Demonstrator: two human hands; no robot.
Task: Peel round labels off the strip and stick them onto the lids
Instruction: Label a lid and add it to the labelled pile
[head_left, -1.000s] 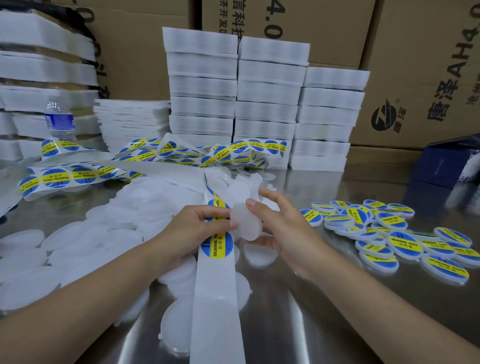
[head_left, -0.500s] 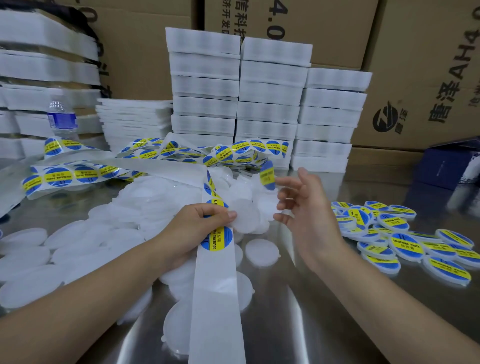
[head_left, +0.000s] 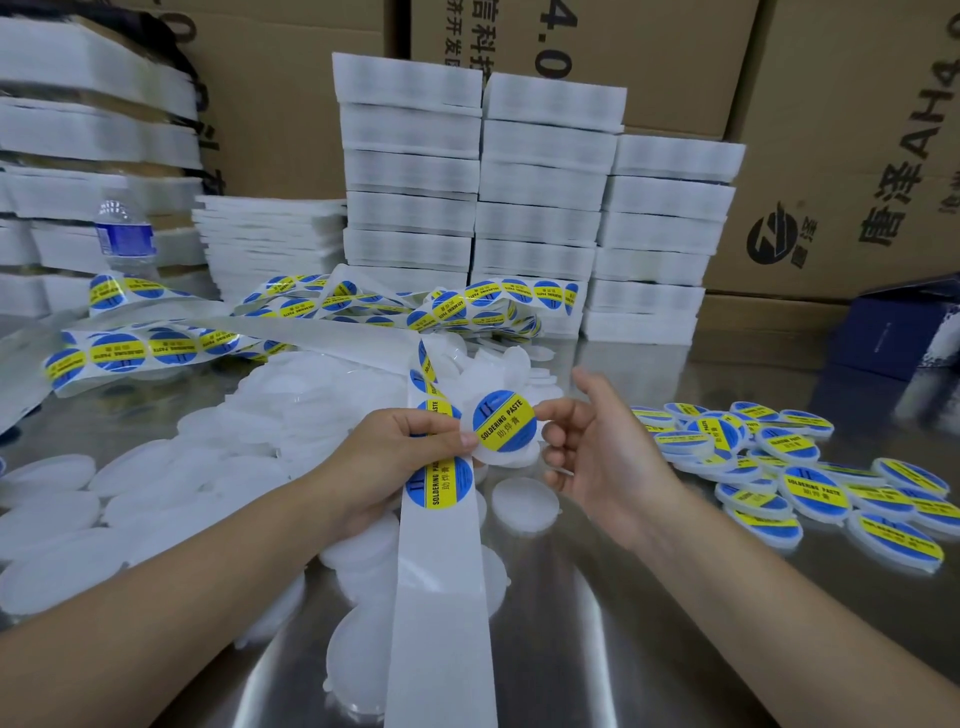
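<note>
My left hand (head_left: 395, 457) grips the white backing strip (head_left: 441, 597) and pinches a white round lid (head_left: 511, 457) by its left edge. A blue and yellow round label (head_left: 504, 423) lies over the face of that lid. My right hand (head_left: 597, 457) pinches the label's right edge between thumb and forefinger. One more label (head_left: 439, 480) sits on the strip just below my left thumb. Bare white lids (head_left: 156, 483) are heaped to the left. Labelled lids (head_left: 789, 478) lie in a pile on the right.
Loose label strips (head_left: 291, 322) trail across the steel table (head_left: 623, 649) behind the lids. Stacks of white foam trays (head_left: 540, 208) and cardboard boxes (head_left: 857, 156) line the back. A water bottle (head_left: 122, 234) stands far left, a dark blue box (head_left: 904, 332) far right.
My right hand peeled a label off the strip, lifted it, then brought it down onto the lid held by my left hand. The left hand has stayed in place.
</note>
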